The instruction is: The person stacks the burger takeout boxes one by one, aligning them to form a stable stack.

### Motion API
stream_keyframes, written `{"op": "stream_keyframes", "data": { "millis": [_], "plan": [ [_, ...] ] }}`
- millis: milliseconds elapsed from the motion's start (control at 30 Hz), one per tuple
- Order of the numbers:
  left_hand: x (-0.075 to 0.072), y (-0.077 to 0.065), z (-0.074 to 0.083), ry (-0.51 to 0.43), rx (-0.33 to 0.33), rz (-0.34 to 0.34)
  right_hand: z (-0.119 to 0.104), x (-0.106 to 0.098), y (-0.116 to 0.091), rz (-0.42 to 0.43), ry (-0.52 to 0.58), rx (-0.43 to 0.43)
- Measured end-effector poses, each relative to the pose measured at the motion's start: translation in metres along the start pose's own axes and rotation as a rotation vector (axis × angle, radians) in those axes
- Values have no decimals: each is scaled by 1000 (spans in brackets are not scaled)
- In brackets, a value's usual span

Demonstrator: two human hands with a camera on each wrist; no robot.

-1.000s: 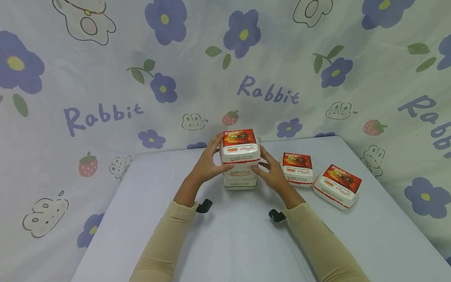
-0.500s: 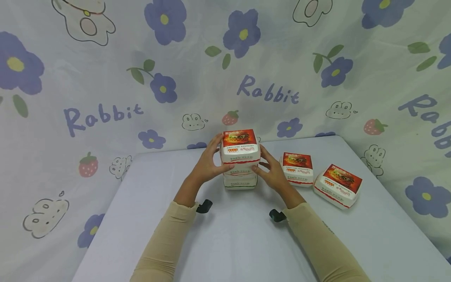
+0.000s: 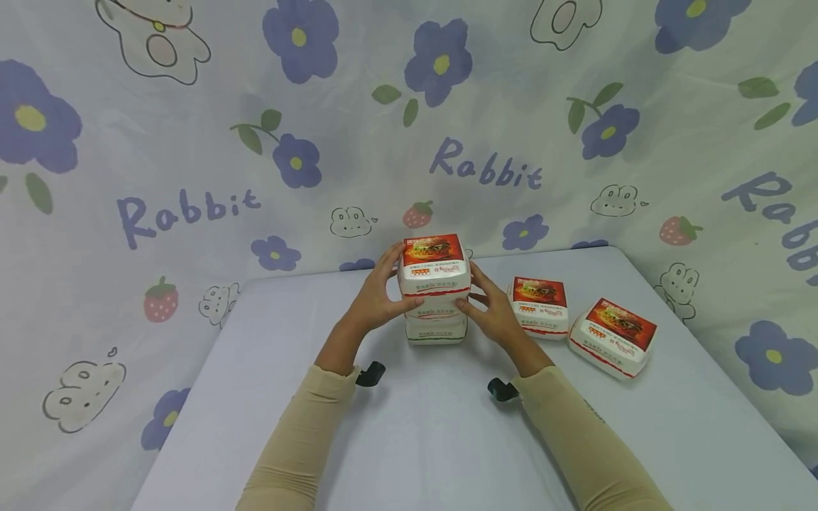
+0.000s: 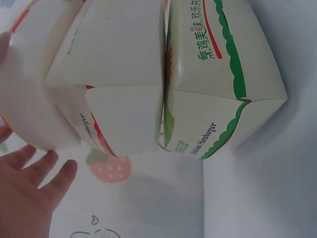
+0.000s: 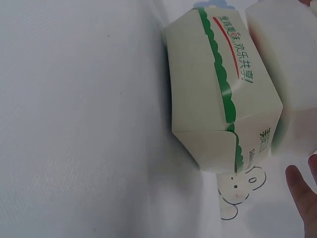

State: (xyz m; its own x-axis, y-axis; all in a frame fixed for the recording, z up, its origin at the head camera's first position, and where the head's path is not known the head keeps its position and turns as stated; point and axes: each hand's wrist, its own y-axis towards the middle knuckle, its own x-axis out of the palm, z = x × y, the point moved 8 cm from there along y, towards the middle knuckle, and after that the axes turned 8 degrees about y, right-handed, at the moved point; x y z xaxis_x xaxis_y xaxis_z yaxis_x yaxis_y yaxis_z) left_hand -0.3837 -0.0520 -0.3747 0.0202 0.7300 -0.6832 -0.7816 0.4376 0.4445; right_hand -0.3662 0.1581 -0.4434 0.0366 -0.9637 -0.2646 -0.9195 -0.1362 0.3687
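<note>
Three burger boxes stand stacked near the back of the table. The top one [image 3: 434, 273] has a red burger picture on its lid and a red scalloped trim. Under it sits another red-trimmed box [image 4: 121, 44], mostly covered in the head view. At the bottom, on the cloth, is a green-trimmed box [image 5: 213, 84]. My left hand [image 3: 375, 298] grips the top box from the left, thumb at its lower front edge and fingers along the side. From the right, my right hand [image 3: 495, 312] holds the same box, its thumb also at the lower front.
Just right of the stack lies a red-topped burger box [image 3: 540, 306], with a second one [image 3: 613, 337] turned at an angle farther right. A white cloth covers the table [image 3: 409, 440]. Behind it hangs a printed curtain [image 3: 358, 106] with flowers and rabbits.
</note>
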Motion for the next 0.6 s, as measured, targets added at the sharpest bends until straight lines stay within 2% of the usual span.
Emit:
{"op": "stream_keyframes", "data": {
  "millis": [600],
  "plan": [
    [2,-2,-2,7,-5,10,4,0,0,0,12,14]
  ]
}}
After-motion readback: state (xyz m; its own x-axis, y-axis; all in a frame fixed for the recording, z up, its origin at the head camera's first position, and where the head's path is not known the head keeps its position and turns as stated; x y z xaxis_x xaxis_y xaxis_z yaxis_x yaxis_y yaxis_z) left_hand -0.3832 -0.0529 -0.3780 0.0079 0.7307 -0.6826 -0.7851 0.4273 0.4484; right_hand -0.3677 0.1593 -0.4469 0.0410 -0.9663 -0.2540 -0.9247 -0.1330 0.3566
